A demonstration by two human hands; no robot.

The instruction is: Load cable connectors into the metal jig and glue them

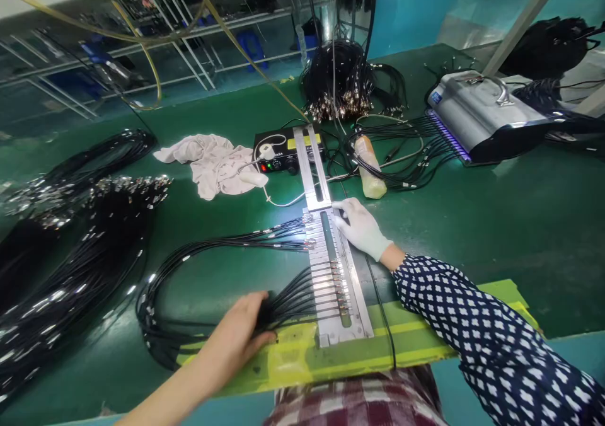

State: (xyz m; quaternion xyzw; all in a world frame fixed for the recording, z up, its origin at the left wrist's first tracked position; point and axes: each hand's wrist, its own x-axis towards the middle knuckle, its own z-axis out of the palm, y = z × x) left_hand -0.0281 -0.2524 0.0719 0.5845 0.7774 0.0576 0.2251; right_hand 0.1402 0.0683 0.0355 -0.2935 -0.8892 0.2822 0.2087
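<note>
My bare left hand (243,328) is closed round a bundle of black cables (295,290). Their metal-tipped ends lie side by side across the lower half of a slotted metal jig (357,293). More ends of looped black cables (227,242) rest in the jig's upper left slots, under a bright light. My right hand (362,227), in a white glove, has its fingertips on the jig's right edge, beside the joint with a long metal frame (307,177). That frame extends away from me, its far end over a black control box (276,155).
Heaps of black cables (94,243) cover the left of the green table (449,218). A white cloth (212,161) and a wrapped bottle (371,167) lie near the box. A silver machine with violet light (486,111) stands at right. Yellow-green tape (293,363) lines the front edge.
</note>
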